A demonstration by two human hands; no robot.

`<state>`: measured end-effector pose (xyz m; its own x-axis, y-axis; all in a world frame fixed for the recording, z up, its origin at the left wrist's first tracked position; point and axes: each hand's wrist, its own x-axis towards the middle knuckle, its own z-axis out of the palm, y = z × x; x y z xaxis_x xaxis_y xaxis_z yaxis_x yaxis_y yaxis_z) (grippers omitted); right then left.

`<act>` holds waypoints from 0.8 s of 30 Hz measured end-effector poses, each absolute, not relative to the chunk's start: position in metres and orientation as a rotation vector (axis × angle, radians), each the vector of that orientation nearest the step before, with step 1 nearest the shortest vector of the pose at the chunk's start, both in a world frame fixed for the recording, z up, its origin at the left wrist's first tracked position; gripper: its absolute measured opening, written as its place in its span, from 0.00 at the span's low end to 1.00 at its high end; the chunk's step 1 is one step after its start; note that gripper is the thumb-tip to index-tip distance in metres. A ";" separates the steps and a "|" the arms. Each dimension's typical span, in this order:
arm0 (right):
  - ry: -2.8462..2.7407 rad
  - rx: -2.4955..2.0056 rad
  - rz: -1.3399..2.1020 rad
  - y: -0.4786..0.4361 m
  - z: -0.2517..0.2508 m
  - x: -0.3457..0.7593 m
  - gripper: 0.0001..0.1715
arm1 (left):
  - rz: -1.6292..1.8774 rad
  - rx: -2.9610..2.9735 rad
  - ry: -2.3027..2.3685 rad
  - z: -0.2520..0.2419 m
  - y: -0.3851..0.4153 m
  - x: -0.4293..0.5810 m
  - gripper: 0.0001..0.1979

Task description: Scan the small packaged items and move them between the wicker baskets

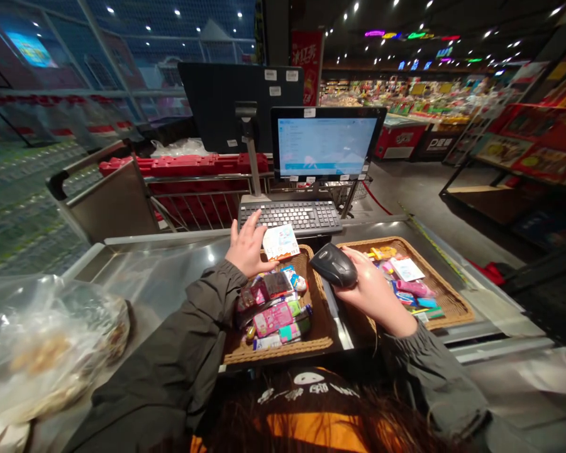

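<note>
Bag [42, 340]: crinkled clear plastic, lumpy, on the steel counter [170, 264].
Left hand [248, 248]: fingers slightly spread, thumb pinching the packet [280, 242], a flat white rectangle over the near basket's far rim.
Near basket [321, 314]: woven wicker.
Scanner [334, 264]: smooth, rounded, black.
Right hand [375, 292]: fingers curled round the scanner.
Far basket [448, 296]: wicker.

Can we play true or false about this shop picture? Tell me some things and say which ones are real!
1. The right hand holds a black scanner. True.
2. The left hand holds a banana. False: it holds a small white packet.
3. The monitor is dark. False: its screen glows.
4. The left basket and the right basket both hold small goods. True.
5. The keyboard lies inside a basket. False: it sits behind the baskets.
</note>
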<state>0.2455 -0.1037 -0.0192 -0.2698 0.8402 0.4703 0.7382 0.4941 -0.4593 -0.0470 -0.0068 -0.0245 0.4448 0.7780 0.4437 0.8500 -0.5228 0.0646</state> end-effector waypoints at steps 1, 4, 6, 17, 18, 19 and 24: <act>-2.070 -1.288 0.192 -0.104 -0.022 0.246 0.22 | -0.609 -2.549 -1.438 -0.031 -0.010 -0.047 0.38; -2.086 -1.286 0.182 -0.105 -0.028 0.249 0.20 | -0.491 -2.640 -1.431 -0.053 -0.019 -0.046 0.37; -2.090 -1.296 0.182 -0.105 -0.031 0.251 0.20 | -0.418 -2.696 -1.427 -0.068 -0.025 -0.045 0.36; -2.169 -1.321 0.325 -0.109 -0.037 0.250 0.23 | -0.180 -2.847 -1.453 -0.107 -0.039 -0.037 0.35; -2.166 -1.322 0.339 -0.110 -0.037 0.250 0.24 | -0.150 -2.846 -1.446 -0.112 -0.039 -0.037 0.36; -2.159 -1.320 0.352 -0.110 -0.037 0.251 0.23 | -0.119 -2.845 -1.440 -0.117 -0.038 -0.037 0.37; -2.089 -1.337 0.369 -0.114 -0.034 0.265 0.26 | 0.026 -2.855 -1.451 -0.131 -0.033 -0.037 0.41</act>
